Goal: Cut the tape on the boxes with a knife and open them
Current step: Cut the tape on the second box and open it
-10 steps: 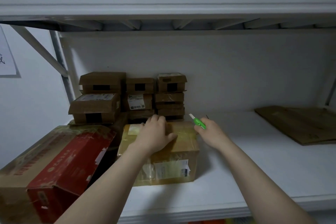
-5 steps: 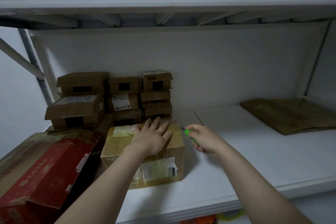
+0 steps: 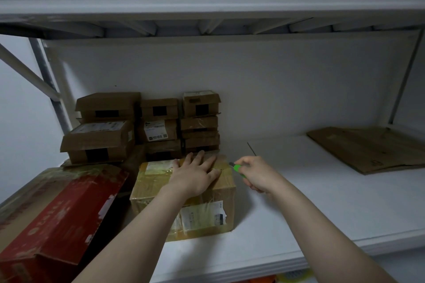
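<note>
Left hand point(image 3: 195, 176) flat on taped box point(image 3: 184, 200), right hand point(image 3: 257, 174) gripping green knife point(image 3: 236, 167), blade seemingly at the box's top right edge, white shelf point(image 3: 322, 202), stacked small boxes point(image 3: 149, 124) behind.

White shelf point(image 3: 322, 202), taped box point(image 3: 207, 216) near the front, red box point(image 3: 64, 220) at left, small boxes point(image 3: 158, 126) stacked at back left, flat cardboard point(image 3: 372, 147) far right.

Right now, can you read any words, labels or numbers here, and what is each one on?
No text is legible.
Taped box, front label: too blurred.
Small stacked box, white label: too small, only a code square shows.
Red box, gold characters: blurred.
Flattened cardboard, a mark: too faint.
</note>
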